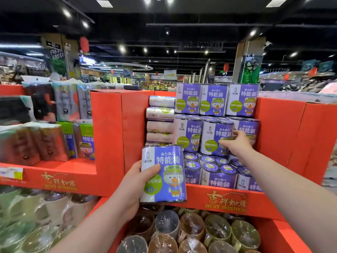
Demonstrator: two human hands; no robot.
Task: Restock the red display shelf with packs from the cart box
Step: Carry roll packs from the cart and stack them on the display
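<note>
My left hand [135,181] grips a purple-and-white pack [164,173] upright, in front of the red display shelf [226,199]. Stacked packs of the same kind fill the shelf's middle bay in three tiers. My right hand [236,143] reaches into the bay, its fingers on the right side of a middle-tier pack [216,136]. Top-tier packs [214,99] stand upright in a row. The cart box is out of view.
White rolls [160,114] lie stacked sideways at the bay's left. Wrapped dark rolls [191,232] fill the bin below the shelf. The left bay holds other packs [45,141], with glass cups [23,221] beneath. Red side walls [284,136] flank the middle bay.
</note>
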